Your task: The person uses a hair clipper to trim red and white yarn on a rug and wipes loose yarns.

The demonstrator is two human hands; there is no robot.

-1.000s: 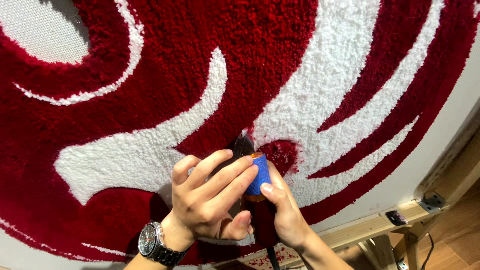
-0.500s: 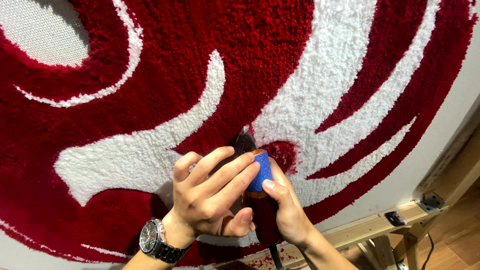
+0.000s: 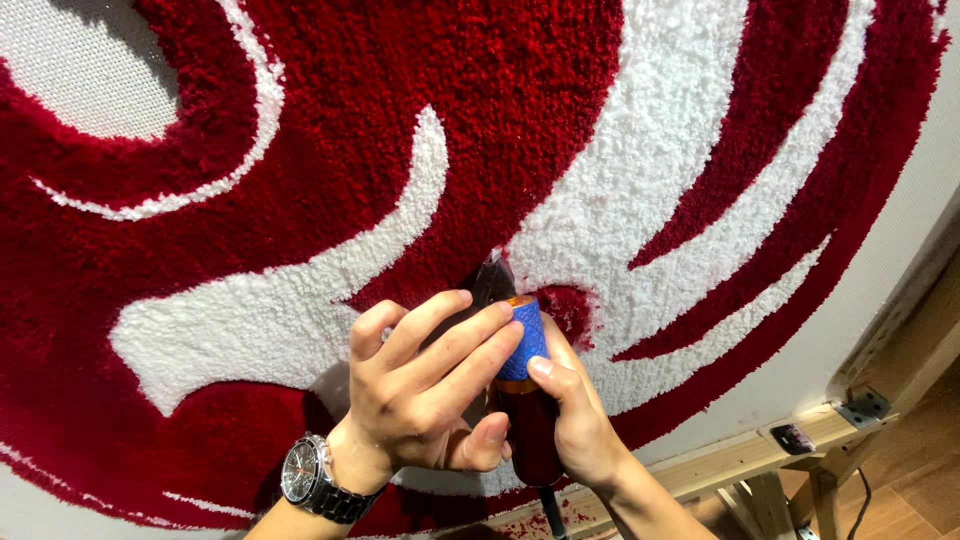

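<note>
little had changed since a moment earlier: we saw the left hand [image 3: 425, 385] and right hand [image 3: 580, 425] still wrapped tight around the blue-gripped trimmer [image 3: 522, 345], its dark head pressed into the shaggy red-and-white tufted rug [image 3: 300, 180]. below the grip ran a wooden frame [image 3: 760, 455].

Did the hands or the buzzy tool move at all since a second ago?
Hardly. The left hand and right hand keep gripping the dark red tool with the blue ribbed grip, its tip on the same spot where the fluffy red and white tufted rug has a dark red patch. The view shifted a touch; nothing was let go. The silver wristwatch and wooden frame stayed put.
</note>
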